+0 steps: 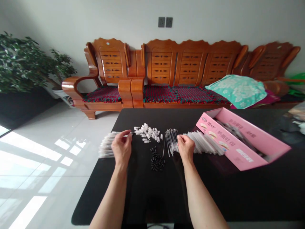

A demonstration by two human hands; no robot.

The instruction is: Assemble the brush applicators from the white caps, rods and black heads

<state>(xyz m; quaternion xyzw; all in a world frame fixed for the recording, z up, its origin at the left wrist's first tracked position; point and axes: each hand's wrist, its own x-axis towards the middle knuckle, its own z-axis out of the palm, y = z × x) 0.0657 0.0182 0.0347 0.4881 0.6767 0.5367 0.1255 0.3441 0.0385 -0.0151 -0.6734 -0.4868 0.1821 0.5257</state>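
Note:
My left hand [122, 148] is closed in a pinch beside a row of whitish pen barrels [106, 145] at the table's left edge. A small dark tip shows by its fingertips; what it belongs to is unclear. My right hand [186, 147] is closed between thin pen refills [171, 141] with dark ink and a row of translucent white tubes [206, 143]. Anything in its fingers is hidden. Between my hands lie a scattered pile of short white pieces [149, 132], looking like pen caps, and a heap of small black plugs [157, 161].
A pink open box [238, 144] with dark contents stands on the right of the black table [152, 194]. Behind the table is a wooden bench [176, 60] with a turquoise cloth [238, 90]. A potted plant [30, 60] stands at the left.

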